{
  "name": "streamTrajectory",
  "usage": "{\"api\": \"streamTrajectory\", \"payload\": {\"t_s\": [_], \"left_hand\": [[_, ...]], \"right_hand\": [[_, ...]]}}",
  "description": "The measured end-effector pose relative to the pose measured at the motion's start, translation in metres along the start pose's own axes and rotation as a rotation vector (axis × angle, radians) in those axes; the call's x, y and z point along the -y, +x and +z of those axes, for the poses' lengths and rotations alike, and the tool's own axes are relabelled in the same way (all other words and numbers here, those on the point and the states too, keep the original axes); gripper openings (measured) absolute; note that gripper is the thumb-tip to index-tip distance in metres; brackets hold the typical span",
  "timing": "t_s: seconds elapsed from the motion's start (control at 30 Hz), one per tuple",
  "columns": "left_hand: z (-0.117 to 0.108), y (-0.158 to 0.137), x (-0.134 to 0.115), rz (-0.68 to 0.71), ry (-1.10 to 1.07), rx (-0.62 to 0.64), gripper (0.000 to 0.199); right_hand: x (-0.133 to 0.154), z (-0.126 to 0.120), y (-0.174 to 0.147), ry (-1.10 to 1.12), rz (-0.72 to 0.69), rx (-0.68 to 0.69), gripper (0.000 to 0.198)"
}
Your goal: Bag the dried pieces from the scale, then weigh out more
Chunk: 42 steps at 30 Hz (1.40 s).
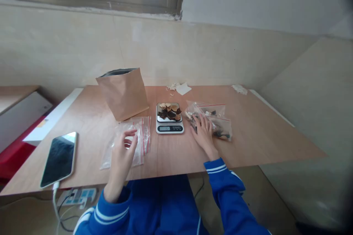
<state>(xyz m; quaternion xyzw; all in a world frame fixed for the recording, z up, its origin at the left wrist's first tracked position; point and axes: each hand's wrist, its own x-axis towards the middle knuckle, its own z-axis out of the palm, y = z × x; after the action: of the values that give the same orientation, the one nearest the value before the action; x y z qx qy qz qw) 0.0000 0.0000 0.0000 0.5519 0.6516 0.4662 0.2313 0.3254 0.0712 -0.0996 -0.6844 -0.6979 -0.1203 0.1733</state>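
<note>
Over the flat clear zip bags [139, 159] on the left, my left hand [124, 150] is raised with its fingers curved and apart, nothing in it. My right hand [203, 132] lies with fingers spread on a group of filled zip bags [224, 125] at the right, which hold dark and pale dried pieces. Between the hands stands a small digital kitchen scale [170, 132], its display lit but too small to read. Brown and pale dried slices [171, 113] are heaped on its metal plate.
A brown paper pouch [124, 93] stands open-topped behind the clear bags. A phone [59, 159] with a charging cable [55, 194] lies at the left edge. Paper scraps [183, 88] are near the wall, and a crumpled tissue [239, 89] is at the back right.
</note>
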Motion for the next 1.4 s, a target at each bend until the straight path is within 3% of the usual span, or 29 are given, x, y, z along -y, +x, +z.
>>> {"api": "streamTrajectory", "payload": {"t_s": [0.13, 0.33, 0.43, 0.5, 0.6, 0.67, 0.73, 0.9, 1.0, 1.1, 1.3, 1.4], "left_hand": [[0.009, -0.003, 0.045, -0.008, 0.171, -0.002, 0.036], [0.023, -0.003, 0.061, 0.059, 0.386, 0.021, 0.030], [0.028, -0.003, 0.067, 0.099, 0.478, 0.018, 0.020], [0.029, 0.000, 0.068, 0.093, 0.501, 0.046, 0.014], [0.032, 0.007, 0.059, 0.033, 0.475, 0.120, 0.013], [0.035, 0.013, 0.044, -0.005, 0.401, 0.153, 0.015], [0.038, 0.019, 0.024, 0.018, 0.285, 0.133, 0.016], [0.044, 0.021, -0.016, 0.166, -0.002, 0.150, 0.023], [0.047, 0.019, -0.017, 0.176, -0.066, 0.175, 0.026], [0.050, 0.017, -0.008, 0.214, -0.140, 0.189, 0.025], [0.046, 0.020, 0.002, 0.113, -0.431, -0.174, 0.031], [0.044, 0.027, 0.003, 0.083, -0.453, -0.246, 0.030]], "right_hand": [[-0.012, 0.005, 0.022, 0.000, -0.036, 0.054, 0.054], [-0.042, 0.000, 0.054, 0.098, -0.193, 0.191, 0.052], [-0.039, -0.008, 0.058, 0.143, -0.195, 0.190, 0.053], [-0.019, -0.017, 0.054, 0.173, -0.115, 0.096, 0.053], [0.035, -0.035, 0.036, 0.352, 0.009, -0.112, 0.043], [0.077, -0.048, 0.022, 0.608, -0.073, -0.134, 0.035], [0.116, -0.058, 0.009, 0.849, -0.167, -0.008, 0.031], [0.168, -0.066, 0.001, 1.318, -0.035, 0.304, 0.037], [0.172, -0.067, 0.004, 1.494, 0.059, 0.336, 0.049], [0.169, -0.063, 0.006, 1.536, 0.084, 0.331, 0.044], [0.144, -0.041, 0.006, 1.423, 0.169, 0.251, 0.035], [0.121, -0.039, 0.012, 1.352, 0.105, 0.217, 0.033]]}}
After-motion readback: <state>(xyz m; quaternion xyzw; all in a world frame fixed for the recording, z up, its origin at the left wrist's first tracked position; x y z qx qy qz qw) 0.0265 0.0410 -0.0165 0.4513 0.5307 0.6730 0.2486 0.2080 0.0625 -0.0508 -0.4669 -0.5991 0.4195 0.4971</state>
